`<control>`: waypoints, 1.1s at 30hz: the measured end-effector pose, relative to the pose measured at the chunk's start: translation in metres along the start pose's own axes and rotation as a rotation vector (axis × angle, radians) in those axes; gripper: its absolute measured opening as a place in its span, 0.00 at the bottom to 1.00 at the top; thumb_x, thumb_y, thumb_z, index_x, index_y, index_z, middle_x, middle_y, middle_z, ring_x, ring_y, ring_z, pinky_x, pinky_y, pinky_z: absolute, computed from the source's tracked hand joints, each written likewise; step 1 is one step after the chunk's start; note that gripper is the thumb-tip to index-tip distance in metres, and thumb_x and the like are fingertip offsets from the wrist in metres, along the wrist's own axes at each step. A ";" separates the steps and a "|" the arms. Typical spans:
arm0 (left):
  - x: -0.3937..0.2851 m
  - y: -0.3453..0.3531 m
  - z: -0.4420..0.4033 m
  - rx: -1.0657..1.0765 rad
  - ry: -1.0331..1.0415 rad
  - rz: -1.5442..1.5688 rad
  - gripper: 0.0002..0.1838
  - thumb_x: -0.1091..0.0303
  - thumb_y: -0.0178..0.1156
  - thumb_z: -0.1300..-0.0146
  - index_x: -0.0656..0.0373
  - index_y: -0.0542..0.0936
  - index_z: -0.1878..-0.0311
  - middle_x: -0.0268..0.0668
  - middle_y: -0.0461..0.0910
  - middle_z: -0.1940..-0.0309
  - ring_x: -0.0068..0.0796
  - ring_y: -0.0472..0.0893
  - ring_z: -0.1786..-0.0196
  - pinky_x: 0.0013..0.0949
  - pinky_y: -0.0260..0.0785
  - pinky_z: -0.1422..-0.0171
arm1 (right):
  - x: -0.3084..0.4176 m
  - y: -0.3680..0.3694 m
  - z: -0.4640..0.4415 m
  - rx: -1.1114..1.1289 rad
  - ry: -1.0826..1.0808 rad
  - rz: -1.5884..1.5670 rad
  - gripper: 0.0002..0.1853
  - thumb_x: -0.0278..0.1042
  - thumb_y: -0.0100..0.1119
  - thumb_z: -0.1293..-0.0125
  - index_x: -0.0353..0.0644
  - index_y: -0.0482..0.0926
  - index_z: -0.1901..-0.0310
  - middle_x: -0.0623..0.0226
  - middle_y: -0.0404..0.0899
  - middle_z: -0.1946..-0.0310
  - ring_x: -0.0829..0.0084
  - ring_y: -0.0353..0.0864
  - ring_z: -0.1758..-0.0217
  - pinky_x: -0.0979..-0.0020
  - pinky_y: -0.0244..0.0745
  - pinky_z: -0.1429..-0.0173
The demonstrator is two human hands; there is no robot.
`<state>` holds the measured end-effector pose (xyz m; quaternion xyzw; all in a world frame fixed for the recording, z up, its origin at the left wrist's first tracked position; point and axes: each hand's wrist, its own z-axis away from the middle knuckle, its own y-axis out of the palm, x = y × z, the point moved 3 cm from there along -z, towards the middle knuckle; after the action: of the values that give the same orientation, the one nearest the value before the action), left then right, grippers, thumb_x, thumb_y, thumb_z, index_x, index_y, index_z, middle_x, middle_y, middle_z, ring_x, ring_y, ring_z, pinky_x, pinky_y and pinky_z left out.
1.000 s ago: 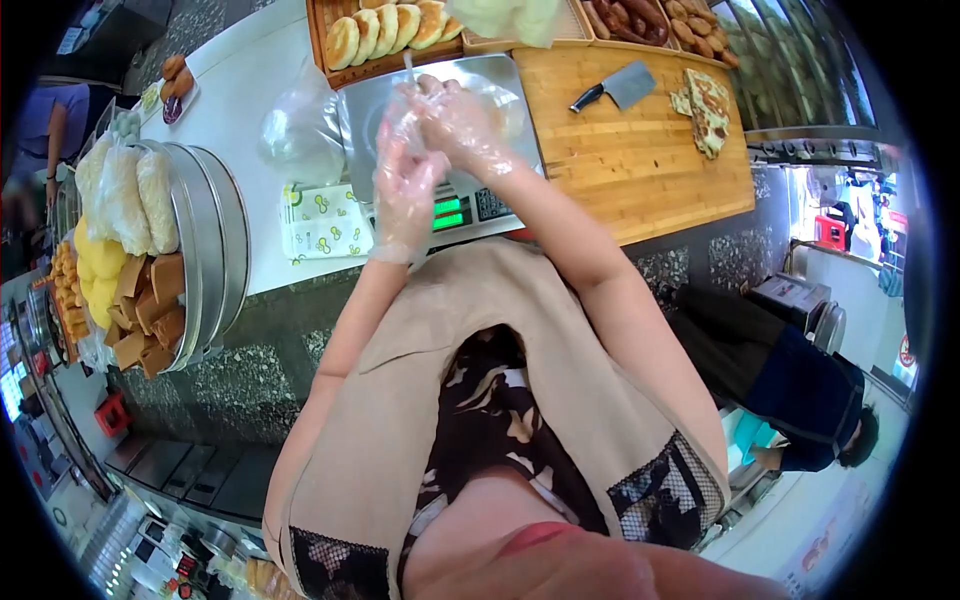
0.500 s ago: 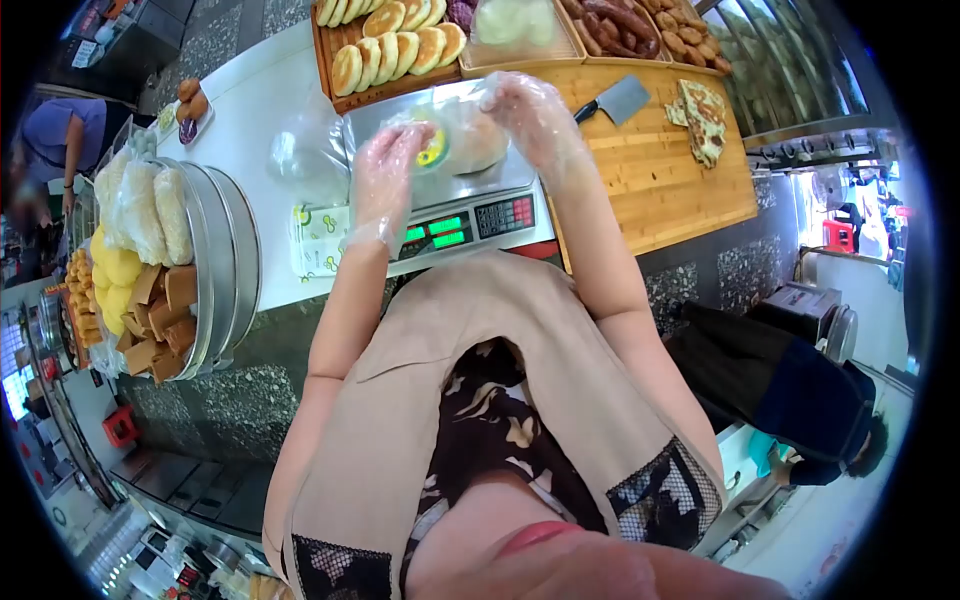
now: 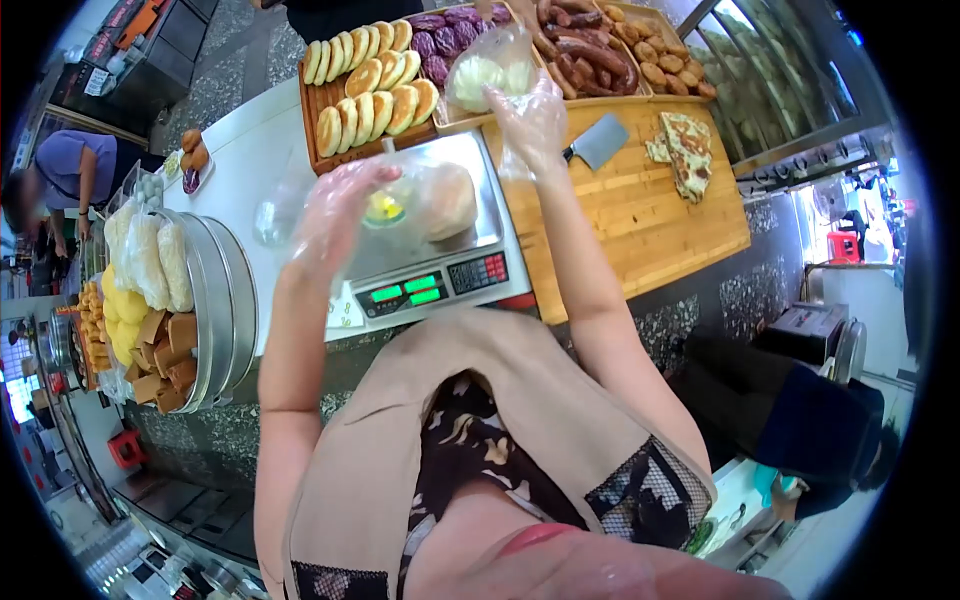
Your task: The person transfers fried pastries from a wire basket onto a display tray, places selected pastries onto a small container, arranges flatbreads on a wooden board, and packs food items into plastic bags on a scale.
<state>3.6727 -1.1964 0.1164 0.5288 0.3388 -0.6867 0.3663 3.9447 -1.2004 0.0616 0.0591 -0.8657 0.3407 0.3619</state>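
Observation:
Clear plastic gloves cover both my hands. My left hand (image 3: 338, 215), slightly blurred, is over the left side of the scale (image 3: 470, 232), fingers stretched out beside a bagged item. That clear bag, with a yellow-green printed mark (image 3: 384, 207), holds a pale brown bread-like piece (image 3: 447, 200) on the metal pan. My right hand (image 3: 532, 122) reaches beyond the scale, thumb and fingers apart, at the near edge of a clear bag of pale round pieces (image 3: 488, 80). Whether it grips that bag's plastic is unclear. Green digits glow on the scale's display (image 3: 408, 291).
A cleaver (image 3: 600, 142) and a flatbread piece (image 3: 684, 160) lie on the wooden board (image 3: 620, 230). Trays of round cakes (image 3: 370, 110), purple pieces (image 3: 445, 45) and sausages (image 3: 595, 60) line the far edge. Steamer rings (image 3: 225, 290) stand left. Other people are around.
My right hand has left the bagged bread and moved to the bag of pale pieces. My left hand has shifted left, its fingers straighter. The bagged bread rests on the scale.

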 end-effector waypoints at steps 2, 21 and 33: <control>-0.021 -0.002 0.007 0.021 0.041 -0.217 0.16 0.62 0.53 0.33 0.65 0.79 0.51 0.37 0.80 0.54 0.26 0.76 0.49 0.31 0.63 0.40 | -0.052 0.051 -0.042 -0.110 -0.029 0.180 0.50 0.65 0.68 0.55 0.22 0.68 0.45 0.37 0.71 0.47 0.52 0.73 0.42 0.61 0.67 0.38; -0.118 -0.274 -0.086 -0.102 0.126 0.347 0.06 0.66 0.58 0.40 0.58 0.79 0.68 0.35 0.80 0.71 0.29 0.78 0.63 0.31 0.69 0.52 | 0.044 0.146 -0.151 0.543 0.519 -1.166 0.05 0.28 0.61 0.38 0.36 0.79 0.69 0.74 0.71 0.78 0.79 0.66 0.75 0.78 0.61 0.68; 0.159 -0.444 -0.291 -0.394 -0.127 0.711 0.06 0.69 0.60 0.42 0.59 0.73 0.68 0.35 0.76 0.71 0.27 0.76 0.65 0.25 0.68 0.59 | 0.166 0.104 -0.056 0.462 0.631 -1.266 0.07 0.24 0.55 0.35 0.30 0.76 0.59 0.61 0.77 0.59 0.74 0.75 0.56 0.78 0.69 0.54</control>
<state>3.4022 -0.7482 -0.0653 0.4892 0.2366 -0.4705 0.6952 3.8199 -1.0613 0.1440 0.5206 -0.4272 0.2412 0.6988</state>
